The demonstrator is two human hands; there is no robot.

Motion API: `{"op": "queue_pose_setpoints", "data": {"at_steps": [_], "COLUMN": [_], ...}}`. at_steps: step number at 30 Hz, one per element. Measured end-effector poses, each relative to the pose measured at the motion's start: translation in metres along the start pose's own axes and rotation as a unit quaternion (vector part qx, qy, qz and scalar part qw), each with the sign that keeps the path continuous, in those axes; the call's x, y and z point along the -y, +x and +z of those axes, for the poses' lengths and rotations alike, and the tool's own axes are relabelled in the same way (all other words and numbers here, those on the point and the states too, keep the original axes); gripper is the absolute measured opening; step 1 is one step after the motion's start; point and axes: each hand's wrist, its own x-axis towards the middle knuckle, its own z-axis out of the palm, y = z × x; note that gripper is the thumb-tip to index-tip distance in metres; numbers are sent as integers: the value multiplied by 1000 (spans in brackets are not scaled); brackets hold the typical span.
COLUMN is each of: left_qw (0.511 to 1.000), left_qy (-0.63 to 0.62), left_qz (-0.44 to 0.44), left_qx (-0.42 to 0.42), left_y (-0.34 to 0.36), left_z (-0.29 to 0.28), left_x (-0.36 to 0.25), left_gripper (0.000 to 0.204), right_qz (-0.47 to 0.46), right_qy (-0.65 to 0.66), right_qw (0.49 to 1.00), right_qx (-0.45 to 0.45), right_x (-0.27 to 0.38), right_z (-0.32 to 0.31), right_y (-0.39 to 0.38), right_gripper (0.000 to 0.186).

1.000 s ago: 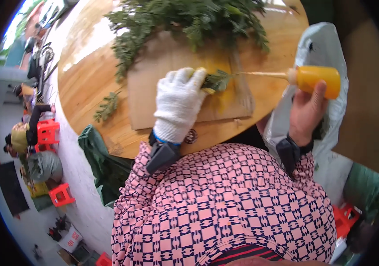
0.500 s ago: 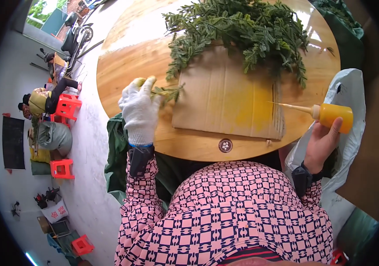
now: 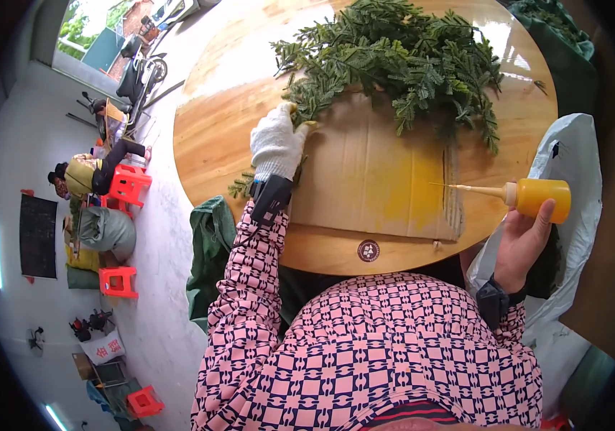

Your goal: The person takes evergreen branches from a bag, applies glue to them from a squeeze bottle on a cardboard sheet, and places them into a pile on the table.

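Observation:
My left hand [image 3: 279,140], in a white knit glove with yellowish fingertips, reaches to the left edge of a pile of green artificial fir branches [image 3: 401,61]. Its thumb and forefinger are apart, with foliage tips between them. Beneath its wrist, a small fir sprig [image 3: 239,187] partly shows on the table. In my bare right hand [image 3: 526,237] is a squeeze bottle [image 3: 543,199] of yellow-orange liquid, held sideways. The bottle's long thin nozzle points left over a cardboard sheet [image 3: 343,194] smeared with yellow.
The round wooden table [image 3: 214,129] carries the cardboard and branches. A white plastic bag [image 3: 573,158] hangs at the right edge, green cloth [image 3: 210,237] at the left. Farther left are red stools [image 3: 129,184], a seated person [image 3: 85,172] and a motor scooter [image 3: 135,79].
My left hand has moved right and away from me to the pile, leaving the small sprig by its wrist. My right hand keeps the bottle in nearly the same place.

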Motion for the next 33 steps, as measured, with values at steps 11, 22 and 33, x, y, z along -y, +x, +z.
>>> {"op": "queue_pose_setpoints", "data": {"at_steps": [11,22,33], "left_qw": [931,802,933], "left_qy": [-302,-558,-255], "left_qz": [-135,-103,250], "left_qx": [-156,-188,45], "left_y": [19,-6,-82], "left_z": [-17,-70,-23], "left_x": [48,9,-68], "left_gripper": [17,17,28], "right_qz": [10,5,-6], "right_qy": [15,12,98], "right_qw": [1000,1000,995], "right_qx": [1,0,18], "right_x": [5,11,7], "right_z": [-2,-9,-2], "right_y": [-2,-1,6], "right_gripper": [53,50,48]}}
